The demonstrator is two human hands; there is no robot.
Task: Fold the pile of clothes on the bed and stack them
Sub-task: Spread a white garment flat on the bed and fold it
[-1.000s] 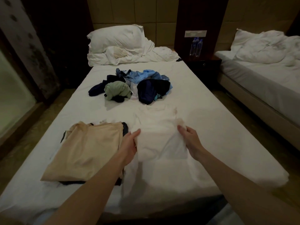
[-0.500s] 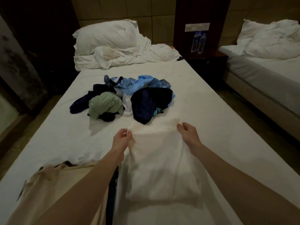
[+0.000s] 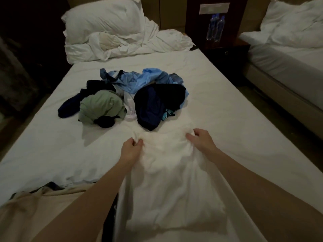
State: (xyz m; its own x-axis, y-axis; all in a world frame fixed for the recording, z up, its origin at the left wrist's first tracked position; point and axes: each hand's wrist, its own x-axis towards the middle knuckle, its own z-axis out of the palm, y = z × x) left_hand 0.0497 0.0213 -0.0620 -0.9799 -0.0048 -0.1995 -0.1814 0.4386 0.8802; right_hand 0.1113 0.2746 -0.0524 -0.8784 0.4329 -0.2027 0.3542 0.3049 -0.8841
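A white garment lies flat on the bed in front of me. My left hand pinches its far left corner, and my right hand grips its far right corner. Just beyond lies the unfolded pile: a light blue shirt, dark navy pieces and a sage green top. A folded beige garment tops the stack at the lower left, with dark cloth under it.
A pillow and a bunched white duvet fill the head of the bed. A dark nightstand with water bottles stands at the right, and a second bed lies beyond it. Floor runs along both sides.
Both hands slid from the garment's near sides up to its far corners and took hold there. The view tilted forward, so the beige stack sank to the lower left.
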